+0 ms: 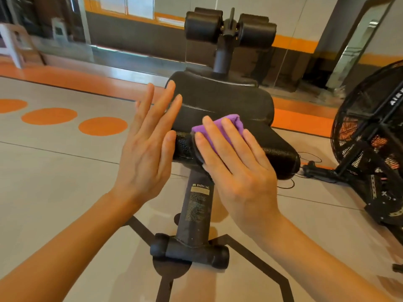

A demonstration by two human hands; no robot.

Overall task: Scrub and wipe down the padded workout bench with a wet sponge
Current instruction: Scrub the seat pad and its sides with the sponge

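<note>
The floor (65, 171) spreads pale grey under both arms, marked with orange dots (102, 126) to the left of the left hand and dark lines below the wrists. To the right of the right hand stands a black fan bike (370, 138) with a caged wheel. Directly ahead of both hands is the padded bench (229, 101), black and glossy, rising away to a post topped with four roller pads (229, 29); its support column (195, 212), bearing a warning label, drops between the forearms to a crossbar foot. The left hand (148, 147) is flat with fingers straight and spread slightly, its fingertips along the bench's left edge, holding nothing. The right hand (237, 168) lies flat, fingers extended, pressing a purple sponge (220, 129) onto the near end of the bench pad; the sponge shows beyond and between the fingers.
</note>
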